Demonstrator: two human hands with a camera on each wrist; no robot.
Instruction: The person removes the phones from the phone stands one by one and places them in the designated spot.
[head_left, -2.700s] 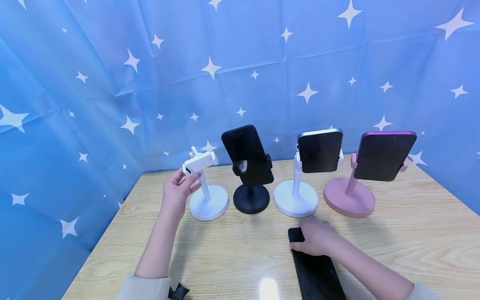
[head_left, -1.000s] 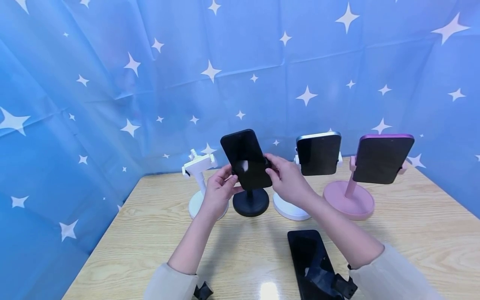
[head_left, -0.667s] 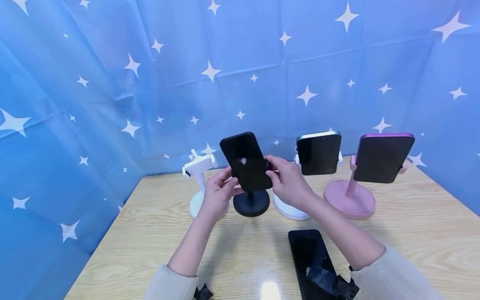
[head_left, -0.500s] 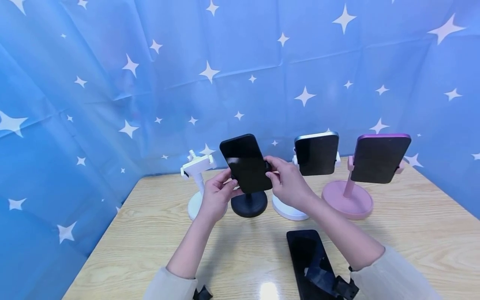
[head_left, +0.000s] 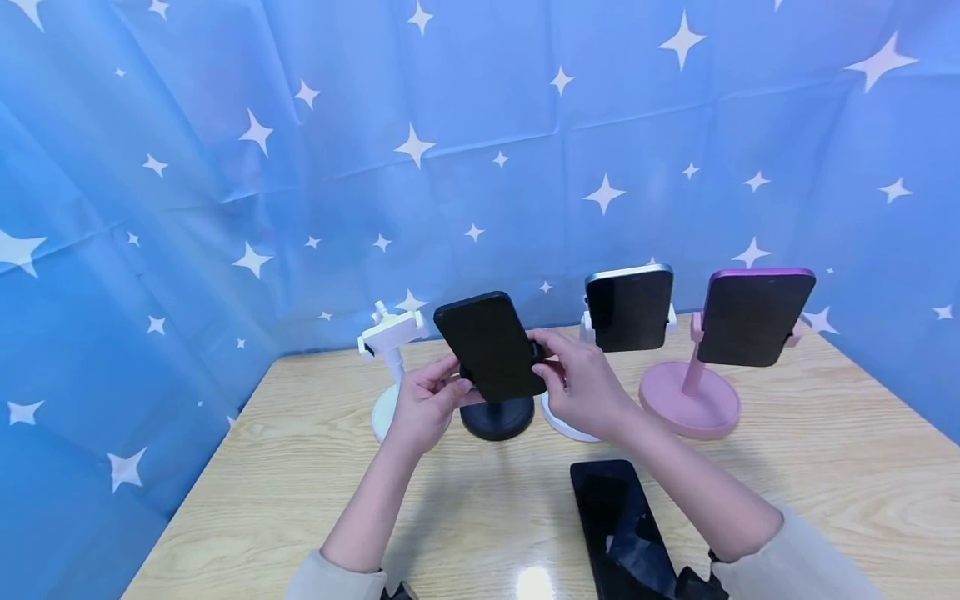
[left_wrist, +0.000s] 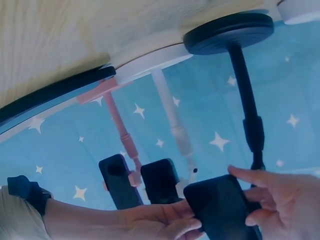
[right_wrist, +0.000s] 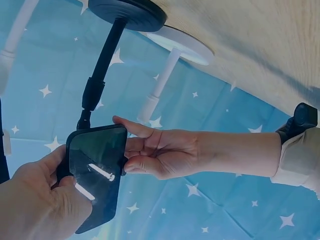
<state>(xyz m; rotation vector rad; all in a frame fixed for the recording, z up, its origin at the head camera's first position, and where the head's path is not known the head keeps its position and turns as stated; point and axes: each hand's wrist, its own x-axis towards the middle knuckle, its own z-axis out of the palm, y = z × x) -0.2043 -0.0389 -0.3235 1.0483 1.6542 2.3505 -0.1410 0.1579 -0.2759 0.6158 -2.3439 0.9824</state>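
A black phone point(head_left: 487, 346) sits tilted in the clamp of a black phone stand point(head_left: 498, 421), whose round base rests on the table. My left hand point(head_left: 427, 404) pinches the clamp's left side between thumb and fingers. On the opposite side my right hand point(head_left: 588, 383) grips the clamp at the phone's edge. The left wrist view shows the stand's slim post point(left_wrist: 244, 90) rising from the base to a joint behind the phone. In the right wrist view, both thumbs lie at the front edges of the phone point(right_wrist: 100, 170), whose screen is dark with bright reflections.
Left of the black stand is a white phone stand point(head_left: 392, 335) with no phone. To the right, a second white stand holds a phone point(head_left: 630, 308), and a pink stand point(head_left: 692, 400) holds a purple-edged phone point(head_left: 756, 321). Another black phone point(head_left: 618, 517) lies flat on the wooden table point(head_left: 300, 475).
My left hand has left the empty white stand and my right hand the phone on the table; both came to the black stand. Since then its phone has tipped and sunk lower in view.
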